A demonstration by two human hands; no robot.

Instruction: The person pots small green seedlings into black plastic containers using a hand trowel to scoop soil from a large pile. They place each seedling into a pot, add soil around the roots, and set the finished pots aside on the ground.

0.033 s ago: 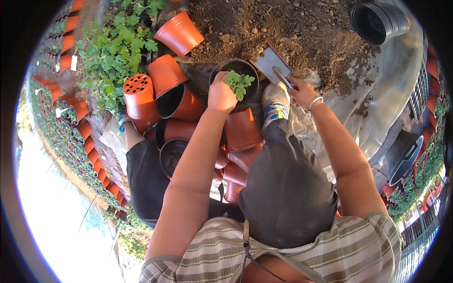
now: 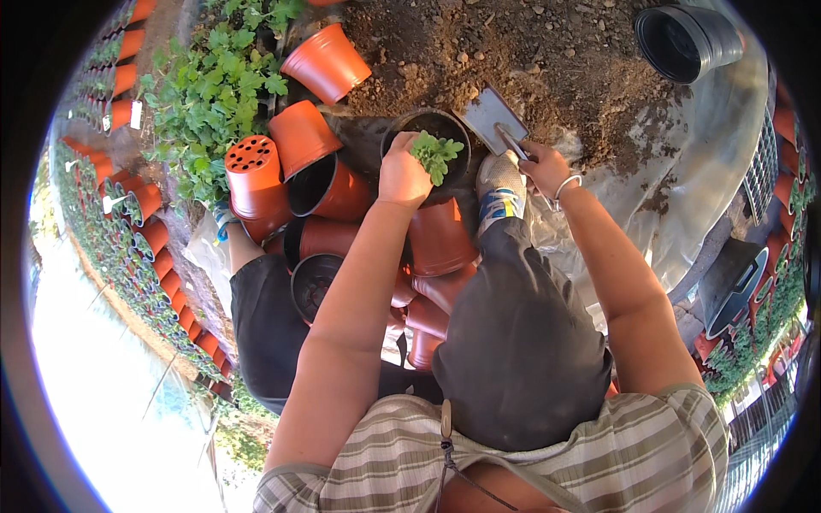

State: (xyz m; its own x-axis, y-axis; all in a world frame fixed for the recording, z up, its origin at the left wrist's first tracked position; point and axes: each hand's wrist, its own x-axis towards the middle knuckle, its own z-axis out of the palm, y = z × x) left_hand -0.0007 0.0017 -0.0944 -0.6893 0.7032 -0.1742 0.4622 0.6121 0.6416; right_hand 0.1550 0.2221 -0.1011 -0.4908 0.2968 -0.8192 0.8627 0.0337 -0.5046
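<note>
My left hand (image 2: 405, 175) is closed at the near left rim of a dark-lined round pot (image 2: 461, 128). It grips a small leafy green seedling (image 2: 435, 154), whose leaves stand out to the right of my fingers; the stem and roots are hidden. My right hand (image 2: 547, 168) is wrapped round the handle of a hand trowel (image 2: 489, 118). The trowel's flat grey blade lies just right of the pot, at the edge of the soil (image 2: 513, 51). Below the blade is my shoe (image 2: 501, 184).
Several orange plastic pots (image 2: 304, 137) lie tumbled left of the round pot and between my legs. Leafy young plants (image 2: 209, 94) crowd the far left. Stacked black pots (image 2: 688, 43) lie at the far right, on plastic sheeting (image 2: 727, 120). A black container (image 2: 734, 278) stands further right.
</note>
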